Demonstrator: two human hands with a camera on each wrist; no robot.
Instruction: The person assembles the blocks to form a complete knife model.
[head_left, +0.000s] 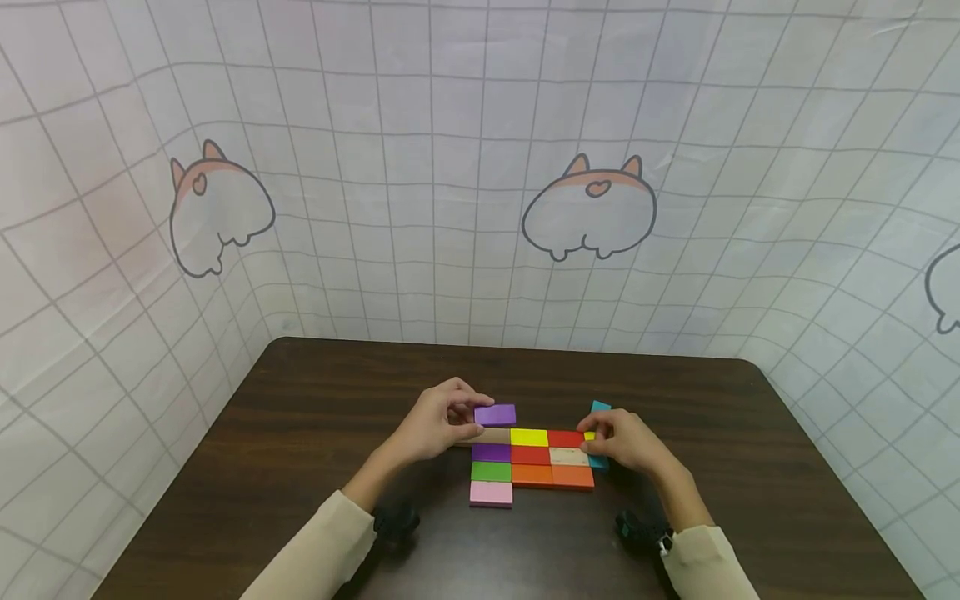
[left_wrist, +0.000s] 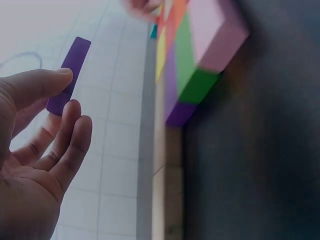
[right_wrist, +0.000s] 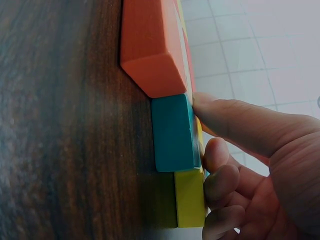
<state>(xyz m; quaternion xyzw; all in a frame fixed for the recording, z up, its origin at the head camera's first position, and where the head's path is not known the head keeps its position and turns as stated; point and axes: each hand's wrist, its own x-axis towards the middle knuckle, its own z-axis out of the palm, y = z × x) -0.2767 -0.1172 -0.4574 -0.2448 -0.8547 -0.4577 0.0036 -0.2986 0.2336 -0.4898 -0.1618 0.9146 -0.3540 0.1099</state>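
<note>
My left hand (head_left: 438, 421) pinches a purple block (head_left: 497, 415) between thumb and fingers, above the far left of a patch of flat coloured blocks. In the left wrist view this purple block (left_wrist: 77, 60) is tilted and clear of the others. My right hand (head_left: 626, 437) is at the patch's right end, thumb and fingertips around a yellow block (head_left: 589, 436) beside the red block (head_left: 564, 438). A teal block (right_wrist: 172, 132) and the yellow block's end (right_wrist: 191, 200) show by those fingers in the right wrist view. The hand partly hides these blocks.
Yellow (head_left: 528, 437), green (head_left: 491, 472), pink (head_left: 491, 494), orange (head_left: 532, 475) and natural wood (head_left: 568, 457) blocks lie side by side in the patch. Another teal block (head_left: 601, 406) lies beyond my right hand. The dark wooden table (head_left: 337, 383) meets a grid-patterned cloth (head_left: 420, 250).
</note>
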